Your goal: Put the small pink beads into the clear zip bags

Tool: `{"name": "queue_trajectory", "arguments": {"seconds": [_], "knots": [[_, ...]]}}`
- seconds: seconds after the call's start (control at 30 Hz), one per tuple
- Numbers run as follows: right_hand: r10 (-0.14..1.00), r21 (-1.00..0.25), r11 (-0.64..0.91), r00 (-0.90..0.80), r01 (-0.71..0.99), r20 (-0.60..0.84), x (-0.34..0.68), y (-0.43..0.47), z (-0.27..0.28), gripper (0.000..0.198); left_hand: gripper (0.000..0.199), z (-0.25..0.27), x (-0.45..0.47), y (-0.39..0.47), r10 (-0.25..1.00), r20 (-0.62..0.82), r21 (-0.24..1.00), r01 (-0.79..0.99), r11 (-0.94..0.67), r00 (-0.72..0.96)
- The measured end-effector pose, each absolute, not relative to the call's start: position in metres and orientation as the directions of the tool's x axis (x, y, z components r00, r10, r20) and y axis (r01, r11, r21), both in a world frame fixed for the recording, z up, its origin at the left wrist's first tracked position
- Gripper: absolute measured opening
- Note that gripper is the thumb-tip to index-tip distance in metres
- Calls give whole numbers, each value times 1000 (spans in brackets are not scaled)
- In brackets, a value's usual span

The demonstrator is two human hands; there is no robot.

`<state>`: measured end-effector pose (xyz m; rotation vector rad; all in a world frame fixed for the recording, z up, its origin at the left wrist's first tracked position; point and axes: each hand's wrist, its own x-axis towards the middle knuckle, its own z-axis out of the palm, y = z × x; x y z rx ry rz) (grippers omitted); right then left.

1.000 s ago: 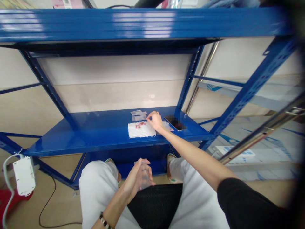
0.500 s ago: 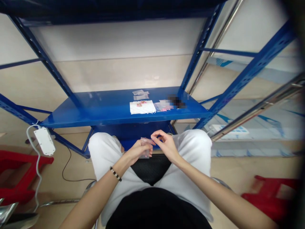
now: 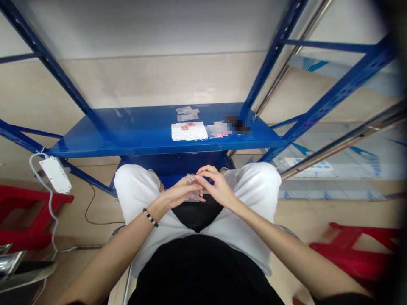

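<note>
Between my knees, my left hand (image 3: pixel 181 191) is closed on a small clear plastic bag (image 3: pixel 192 195), which hangs below the fingers. My right hand (image 3: pixel 213 183) meets it from the other side, thumb and fingers pinched at the bag's upper edge. Whatever lies inside the bag is too small to make out. Ahead on the blue shelf (image 3: pixel 127 131), a white cloth (image 3: pixel 187 134) carries a little heap of pink and reddish small pieces (image 3: pixel 188 126). Beside it on the right lies another clear bag (image 3: pixel 219 128) with pink pieces. Flat clear bags (image 3: pixel 187 116) rest behind the cloth.
A blurred dark object (image 3: pixel 238 124) sits at the shelf's right end. On the left a white power strip (image 3: pixel 56 174) hangs from the shelf frame by its cable. Red stools stand on the floor at left (image 3: pixel 32 212) and right (image 3: pixel 346 245). A metal rail (image 3: pixel 343 142) slants along the right.
My right hand has moved in against the bag; before, its pinched fingers were raised slightly apart from it. The view has tilted downward, so the shelf appears higher.
</note>
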<state>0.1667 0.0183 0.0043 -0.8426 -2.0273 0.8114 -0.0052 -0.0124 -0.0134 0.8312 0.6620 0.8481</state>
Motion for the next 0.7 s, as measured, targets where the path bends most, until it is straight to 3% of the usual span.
{"name": "queue_trajectory", "arguments": {"seconds": [0.13, 0.33, 0.7], "knots": [[764, -772, 580, -505, 262, 403, 166, 22, 6, 27, 29, -10, -7, -13, 848, -123, 802, -452, 391, 515], [743, -772, 588, -538, 240, 398, 169, 26, 6, 34, 31, -7, -2, -16, 837, -141, 804, -433, 409, 528], [792, -835, 518, -473, 186, 386, 172, 27, 11, 41, 40, -7, 2, -17, 847, -192, 895, -265, 358, 497]]}}
